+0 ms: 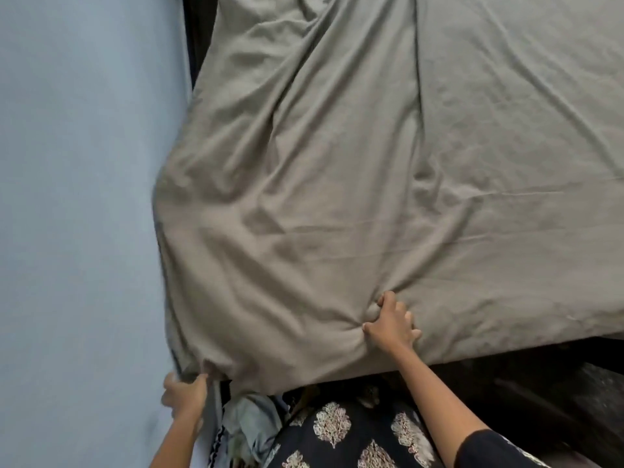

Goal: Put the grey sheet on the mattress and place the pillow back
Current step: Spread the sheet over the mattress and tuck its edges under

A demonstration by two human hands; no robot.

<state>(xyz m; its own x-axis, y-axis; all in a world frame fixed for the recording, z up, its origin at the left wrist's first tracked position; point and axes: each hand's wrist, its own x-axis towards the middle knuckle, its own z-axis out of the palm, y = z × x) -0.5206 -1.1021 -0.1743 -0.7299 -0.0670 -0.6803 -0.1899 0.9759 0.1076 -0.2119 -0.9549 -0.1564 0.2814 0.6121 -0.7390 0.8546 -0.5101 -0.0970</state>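
So the grey sheet [337,180] is spread over the mattress, which is fully hidden under it, with one long side running right along the wall [84,197]. It lies flat away from the wall but is bunched into long folds on the wall side. Our left hand [185,395] is curled round the sheet's corner, the one hard up against the wall. Our right hand [391,324] is pinching a tuft of fabric on the near edge, farther from the wall. So both hands are gripping sheet.

We reckon this is the corner-tuck bit. Tip: pull the corner down and toward us first so the folds by the wall run out, then wrap it under. The right hand should pin the edge, not drag it, or the slack just travels away from the wall. The gap at the wall looks tight, so we go easy there. A pale blue bundle of cloth [250,423] sits below the corner, just off the wall, and could snag. Pillow's not in view.
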